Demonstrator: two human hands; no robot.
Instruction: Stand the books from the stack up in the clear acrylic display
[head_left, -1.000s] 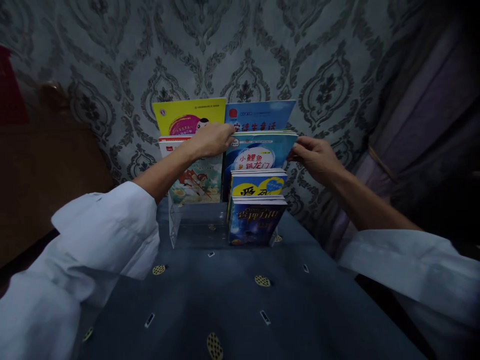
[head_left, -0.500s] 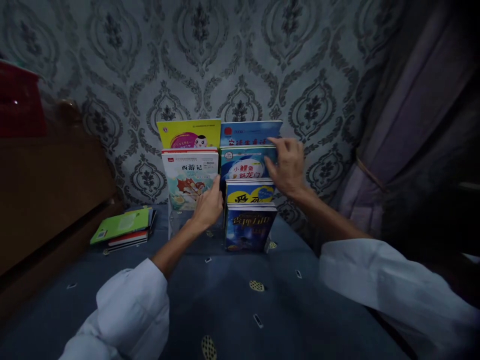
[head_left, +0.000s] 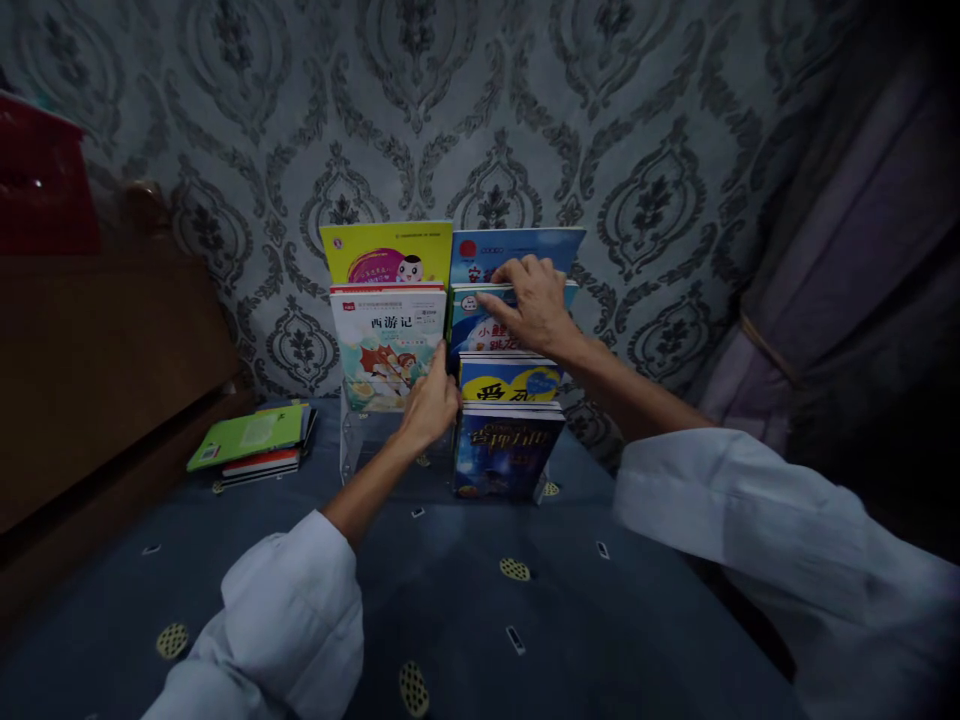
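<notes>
My right hand (head_left: 534,305) is closed over the top edge of a teal picture book (head_left: 469,325), thumb in front and fingers curled behind. Against the lower right edge of a white storybook (head_left: 386,345) rests my left hand (head_left: 433,402). Its index finger points up and the others are bent; what they grip, if anything, is hidden. Both books stand in a clear tiered rack (head_left: 360,450). Behind them are a yellow-green book (head_left: 386,240) and a blue book (head_left: 555,245). Below the teal book stand a blue-and-yellow book (head_left: 510,380) and a dark blue book (head_left: 506,455).
A small pile of books, topped by a green book (head_left: 255,435), lies to the left on the dark blue bedspread (head_left: 450,620). Beyond it is a brown wooden headboard (head_left: 105,370). Patterned wallpaper (head_left: 390,130) rises behind the rack. A tied purple curtain (head_left: 825,270) hangs right.
My right hand has moved left along the teal book's top edge, from its right corner toward the middle. My left hand stays by the white storybook. The view has shifted slightly.
</notes>
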